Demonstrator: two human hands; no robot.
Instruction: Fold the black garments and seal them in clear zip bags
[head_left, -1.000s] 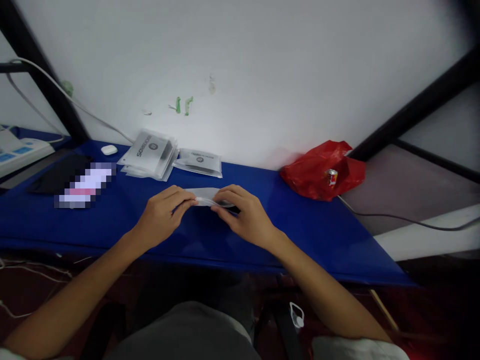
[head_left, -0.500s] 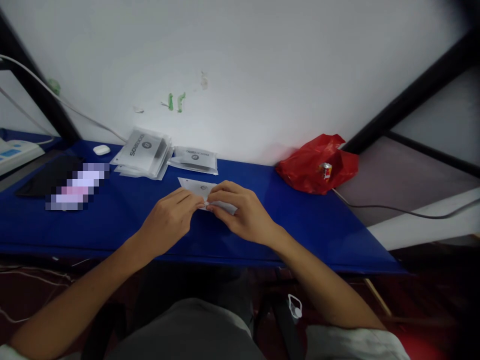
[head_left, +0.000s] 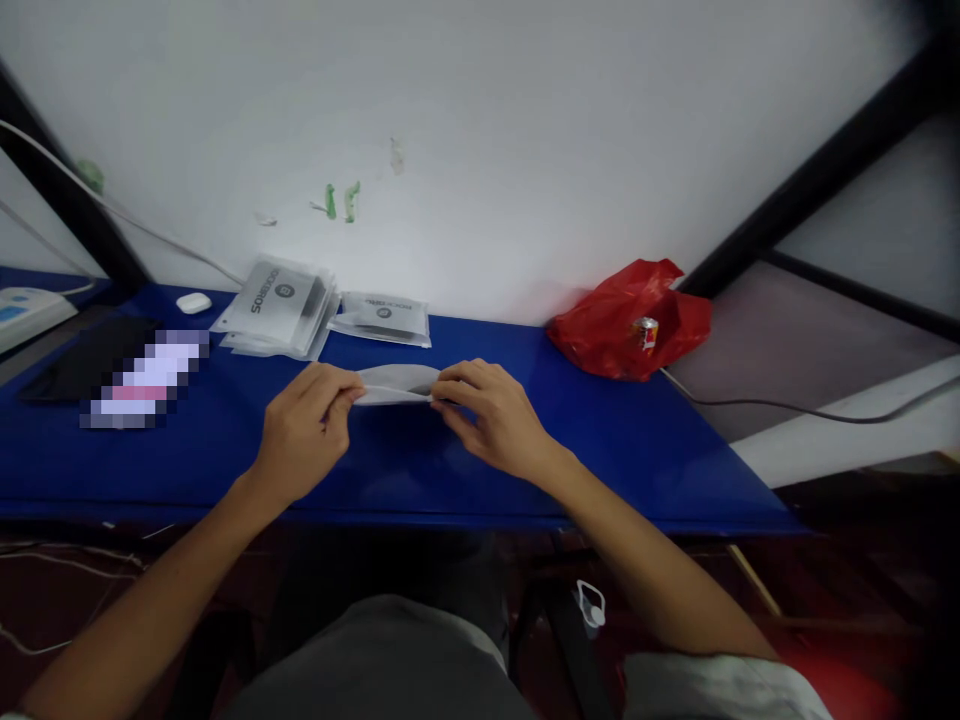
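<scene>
Deep, glossy blue is spreading across the table (head_left: 600, 450), and the held pouch (head_left: 395, 376) is showing milky, translucent white above it! Over in the pouch stack (head_left: 281, 300), frosted white is framing a grey panel, with dark lettering and a round dark emblem standing out; the single pouch (head_left: 385, 318) is wearing that same grey-and-dark print. Bright red is blazing from the plastic bag (head_left: 615, 325), the small case (head_left: 193, 303) is gleaming plain white, and green smudges (head_left: 330, 201) are dotting the greyish-white wall (head_left: 525, 150).

Grey top (head_left: 375, 655), paler along one side; loose, elbow-length, pale-grey right sleeve (head_left: 720, 685); dark legwear (head_left: 390, 565).
</scene>
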